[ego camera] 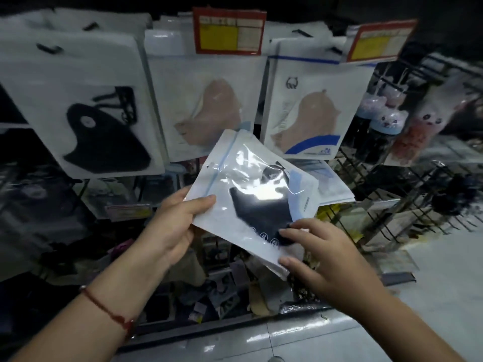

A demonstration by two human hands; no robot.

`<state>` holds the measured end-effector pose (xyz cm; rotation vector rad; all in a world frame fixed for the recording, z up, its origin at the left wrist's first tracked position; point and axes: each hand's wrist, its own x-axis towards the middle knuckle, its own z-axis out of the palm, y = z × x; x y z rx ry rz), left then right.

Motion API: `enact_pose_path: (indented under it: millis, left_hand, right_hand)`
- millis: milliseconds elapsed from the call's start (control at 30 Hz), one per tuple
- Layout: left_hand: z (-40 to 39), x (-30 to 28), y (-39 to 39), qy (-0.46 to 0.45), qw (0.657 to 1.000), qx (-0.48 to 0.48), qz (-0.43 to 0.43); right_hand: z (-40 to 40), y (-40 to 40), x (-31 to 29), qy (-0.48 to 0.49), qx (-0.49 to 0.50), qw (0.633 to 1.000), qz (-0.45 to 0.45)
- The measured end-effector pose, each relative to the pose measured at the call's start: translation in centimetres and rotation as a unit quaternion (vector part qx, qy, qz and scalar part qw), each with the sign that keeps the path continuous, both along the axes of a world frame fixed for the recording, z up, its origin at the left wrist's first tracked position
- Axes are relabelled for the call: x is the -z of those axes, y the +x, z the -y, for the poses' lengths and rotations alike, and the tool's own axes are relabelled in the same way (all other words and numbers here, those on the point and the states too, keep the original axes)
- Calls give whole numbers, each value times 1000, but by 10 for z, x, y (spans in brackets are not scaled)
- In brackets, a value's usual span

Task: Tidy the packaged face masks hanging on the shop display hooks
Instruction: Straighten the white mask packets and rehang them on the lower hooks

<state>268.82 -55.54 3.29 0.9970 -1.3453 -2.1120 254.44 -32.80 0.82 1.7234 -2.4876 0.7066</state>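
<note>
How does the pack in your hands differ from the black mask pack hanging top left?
The held pack is off its hook and tilted, gripped by the left hand and touched by the right hand; the hanging black mask pack is on the display, nearly upright. The held pack has a blue strip near its top and strong glare; the hanging one shows neither. Both are white pouches holding a dark mask.

red price tags (229,31), wire rack (407,184), tiled floor (444,270)
</note>
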Motion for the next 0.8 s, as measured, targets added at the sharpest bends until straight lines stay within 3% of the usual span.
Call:
enact_pose_path:
  millis: [133, 333, 467, 567, 667, 800]
  left_hand:
    - [6, -13, 17, -68, 998, 9, 16]
    - [19, -44, 47, -228, 968, 102, 22]
    - [28, -66, 61, -332, 930, 149, 42]
    - [35, -76, 70, -388, 907, 150, 66]
    - [41, -91, 77, -454, 861, 191, 125]
    - [46, -115, 76, -551, 766, 259, 205]
  right_hand:
    - [28, 10, -19, -17, -4, 1000, 4]
    - [72, 17, -73, -90, -5, 992, -91]
    - [93, 17, -112, -17, -42, 992, -114]
    - [101, 19, -134, 23, -71, 996, -41]
    - [106, 20, -140, 44, -84, 996, 0]
    - [112, 22, -138, 33, -99, 994, -16]
